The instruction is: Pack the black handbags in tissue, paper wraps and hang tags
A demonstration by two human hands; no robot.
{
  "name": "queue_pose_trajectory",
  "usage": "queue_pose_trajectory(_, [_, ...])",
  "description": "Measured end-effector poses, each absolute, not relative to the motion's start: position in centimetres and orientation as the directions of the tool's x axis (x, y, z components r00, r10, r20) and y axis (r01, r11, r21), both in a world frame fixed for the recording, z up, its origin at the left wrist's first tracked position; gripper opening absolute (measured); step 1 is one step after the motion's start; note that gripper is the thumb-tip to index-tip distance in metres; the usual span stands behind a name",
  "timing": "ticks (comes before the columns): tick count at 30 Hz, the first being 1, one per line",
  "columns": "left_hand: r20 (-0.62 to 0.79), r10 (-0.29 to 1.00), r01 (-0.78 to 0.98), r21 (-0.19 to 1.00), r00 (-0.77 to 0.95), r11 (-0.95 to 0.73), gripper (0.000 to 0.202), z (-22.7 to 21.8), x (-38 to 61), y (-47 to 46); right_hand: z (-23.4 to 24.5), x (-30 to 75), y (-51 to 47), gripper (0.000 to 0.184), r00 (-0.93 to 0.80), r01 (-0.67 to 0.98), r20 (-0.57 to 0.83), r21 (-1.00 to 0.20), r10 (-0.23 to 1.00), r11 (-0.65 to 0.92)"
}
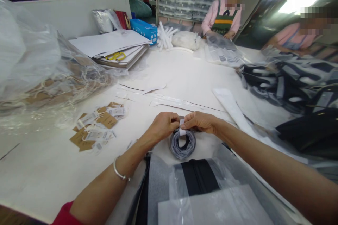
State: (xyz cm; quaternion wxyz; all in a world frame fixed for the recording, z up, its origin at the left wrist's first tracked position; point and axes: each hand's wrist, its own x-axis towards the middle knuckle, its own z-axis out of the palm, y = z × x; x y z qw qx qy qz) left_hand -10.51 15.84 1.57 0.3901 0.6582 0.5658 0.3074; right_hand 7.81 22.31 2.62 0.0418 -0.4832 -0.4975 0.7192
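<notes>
A coiled grey fabric strip (182, 151) stands on the white table in front of me, with a narrow white band (182, 128) across its top. My right hand (200, 122) pinches the white band, its thumb lying on it. Close beside it, my left hand (166, 125) has its fingers pressed together at the top of the coil; what exactly lies between them is hidden. A bit of brown card shows between the hands. Nearer to me lies a folded grey and black garment (199, 177) under clear plastic film (216, 205).
Brown and white hang tags (96, 126) lie left of my hands, beside a large clear bag (66, 73) of more tags. Papers with yellow scissors (115, 56) and a blue box (144, 30) stand behind. Dark garments (290, 80) fill the right. Two people work across the table.
</notes>
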Motion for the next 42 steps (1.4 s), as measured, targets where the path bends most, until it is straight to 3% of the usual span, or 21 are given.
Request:
queue_pose_trajectory(6, [-0.138,0.954,0.208,0.975,0.267,0.083,0.013,1.3,-11.0,16.2,2.5,7.9,21.7,0.032,-0.518,0.404,-0.67,-0.74,0.532,-0.538])
queue_pose_trajectory(10, [-0.173,0.948,0.11,0.983,0.266,0.149,0.019,1.3,-11.2,16.3,2.1,8.1,21.4,0.034,-0.501,0.41,-0.623,-0.782,0.6,-0.469])
queue_pose_trajectory(18, [-0.25,0.85,0.373,0.925,0.463,0.069,0.034,2.0,-11.7,15.6,3.1,8.4,21.0,0.037,-0.53,0.384,-0.428,-0.891,0.732,-0.243])
queue_pose_trajectory(27, [-0.316,0.863,0.23,0.943,0.394,0.24,0.062,1.8,-10.4,14.8,3.3,8.9,22.0,0.037,-0.6,0.448,-0.574,-0.818,0.557,-0.361])
queue_pose_trajectory(33, [-0.302,0.907,0.3,0.93,0.292,0.213,0.075,1.3,-10.2,14.7,2.1,8.8,22.2,0.038,-0.515,0.472,-0.575,-0.809,0.636,-0.35])
queue_pose_trajectory(37, [-0.238,0.922,0.312,0.94,0.305,0.14,0.071,1.1,-10.2,14.7,2.2,8.5,22.0,0.034,-0.497,0.426,-0.475,-0.863,0.726,-0.273])
queue_pose_trajectory(42, [-0.117,0.936,0.362,0.932,0.331,-0.012,0.049,1.2,-10.4,14.6,2.3,8.5,21.7,0.035,-0.467,0.373,-0.385,-0.902,0.796,-0.218])
